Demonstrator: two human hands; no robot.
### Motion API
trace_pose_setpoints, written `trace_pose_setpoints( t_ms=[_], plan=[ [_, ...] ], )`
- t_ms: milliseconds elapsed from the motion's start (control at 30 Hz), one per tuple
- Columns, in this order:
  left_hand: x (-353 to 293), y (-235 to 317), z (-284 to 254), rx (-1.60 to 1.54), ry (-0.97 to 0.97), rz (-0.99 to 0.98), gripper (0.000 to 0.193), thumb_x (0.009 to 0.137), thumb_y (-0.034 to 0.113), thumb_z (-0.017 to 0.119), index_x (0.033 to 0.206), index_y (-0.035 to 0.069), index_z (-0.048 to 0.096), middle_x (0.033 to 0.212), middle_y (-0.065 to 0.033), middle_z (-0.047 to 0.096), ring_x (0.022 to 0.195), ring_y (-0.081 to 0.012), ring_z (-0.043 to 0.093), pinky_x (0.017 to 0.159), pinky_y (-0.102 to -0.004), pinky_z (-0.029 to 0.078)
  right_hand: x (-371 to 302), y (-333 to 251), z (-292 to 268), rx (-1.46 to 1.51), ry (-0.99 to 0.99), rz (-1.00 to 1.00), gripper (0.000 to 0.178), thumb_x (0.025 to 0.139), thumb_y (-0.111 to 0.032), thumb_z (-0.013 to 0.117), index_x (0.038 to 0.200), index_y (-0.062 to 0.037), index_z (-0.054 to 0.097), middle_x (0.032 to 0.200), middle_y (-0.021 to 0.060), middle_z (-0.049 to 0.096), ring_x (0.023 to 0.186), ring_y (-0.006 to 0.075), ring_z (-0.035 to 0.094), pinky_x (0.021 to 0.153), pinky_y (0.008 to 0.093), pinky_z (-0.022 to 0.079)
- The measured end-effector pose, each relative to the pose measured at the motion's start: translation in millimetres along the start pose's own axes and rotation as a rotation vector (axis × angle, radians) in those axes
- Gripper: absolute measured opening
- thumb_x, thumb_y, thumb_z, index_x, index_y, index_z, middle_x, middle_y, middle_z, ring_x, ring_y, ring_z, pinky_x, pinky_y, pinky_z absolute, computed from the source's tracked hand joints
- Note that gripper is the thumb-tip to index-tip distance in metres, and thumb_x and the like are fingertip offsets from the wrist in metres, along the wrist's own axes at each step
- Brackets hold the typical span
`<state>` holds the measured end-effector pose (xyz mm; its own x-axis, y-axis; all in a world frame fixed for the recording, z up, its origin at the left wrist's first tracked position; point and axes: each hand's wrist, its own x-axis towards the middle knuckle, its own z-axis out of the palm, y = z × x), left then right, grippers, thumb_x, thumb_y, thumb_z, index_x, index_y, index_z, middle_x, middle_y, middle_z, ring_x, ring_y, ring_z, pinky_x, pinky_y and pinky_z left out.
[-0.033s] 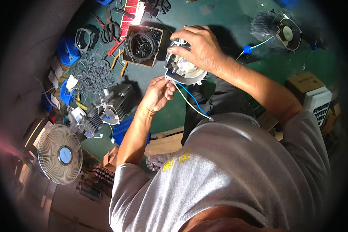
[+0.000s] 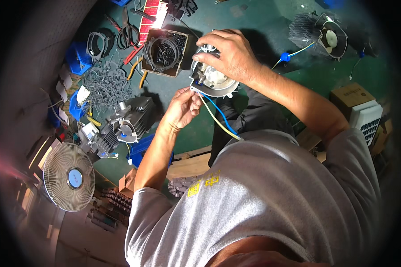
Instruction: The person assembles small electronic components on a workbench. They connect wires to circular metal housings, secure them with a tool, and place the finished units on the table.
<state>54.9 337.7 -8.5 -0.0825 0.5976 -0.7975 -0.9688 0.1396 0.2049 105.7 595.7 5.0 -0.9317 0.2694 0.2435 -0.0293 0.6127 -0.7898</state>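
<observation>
A round metal motor housing [image 2: 216, 91] with a pale disc inside hangs in front of me, its open face toward me. My right hand [image 2: 231, 55] is closed over its top, thumb and fingers gripping the rim. At the housing's lower left corner, my left hand [image 2: 182, 109] pinches the edge with closed fingertips, which hide the exact spot held. Beside those fingertips a blue wire [image 2: 219, 113] and a yellow-green wire [image 2: 216, 119] come out of the housing and run down to my grey shirt.
Left of the housing stands a box of dark screws [image 2: 182, 53] with a black ring on top. A heap of grey clips [image 2: 107, 84], pliers [image 2: 127, 35] and finned motors [image 2: 136, 118] lie further left. Another motor [image 2: 329, 38] sits far right. A fan [image 2: 71, 178] stands lower left.
The two wires have shifted slightly, and their white end connector no longer shows against my shirt. Both hands and the housing have stayed nearly in place.
</observation>
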Motion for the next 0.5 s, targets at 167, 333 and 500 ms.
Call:
trace_pose_setpoints(
  t_ms=[167, 333, 500],
  plan=[
    [6, -13, -9, -0.408, -0.225, -0.156, 0.02, 0.106, 0.024, 0.06, 0.1, 0.006, 0.065, 0.076, -0.0018, 0.063, 0.07, -0.0108, 0.059, 0.05, -0.0206, 0.044, 2, 2, -2, 0.006, 0.015, -0.019, 0.033, 0.082, -0.033, 0.084, 0.099, -0.0052, 0.075, 0.095, 0.0121, 0.076, 0.087, 0.0317, 0.074, 0.081, 0.0431, 0.058],
    [5, -15, -5, -0.072, -0.145, 0.104, 0.026, 0.108, 0.028, 0.058, 0.106, 0.003, 0.064, 0.088, -0.0083, 0.069, 0.075, -0.017, 0.066, 0.066, -0.0313, 0.059, 1, -1, -4, 0.03, 0.003, 0.023, 0.035, 0.086, -0.035, 0.081, 0.102, -0.0048, 0.074, 0.097, 0.0132, 0.074, 0.088, 0.0346, 0.072, 0.082, 0.0434, 0.056],
    [11, -18, -17, 0.037, -0.242, 0.128, 0.03, 0.11, 0.029, 0.055, 0.109, 0.001, 0.064, 0.094, -0.0119, 0.072, 0.08, -0.0189, 0.071, 0.073, -0.0346, 0.063, -1, 0, -6, 0.059, 0.012, 0.021, 0.033, 0.086, -0.032, 0.082, 0.101, -0.0044, 0.074, 0.095, 0.0133, 0.074, 0.087, 0.0347, 0.072, 0.08, 0.0427, 0.056]
  ],
)
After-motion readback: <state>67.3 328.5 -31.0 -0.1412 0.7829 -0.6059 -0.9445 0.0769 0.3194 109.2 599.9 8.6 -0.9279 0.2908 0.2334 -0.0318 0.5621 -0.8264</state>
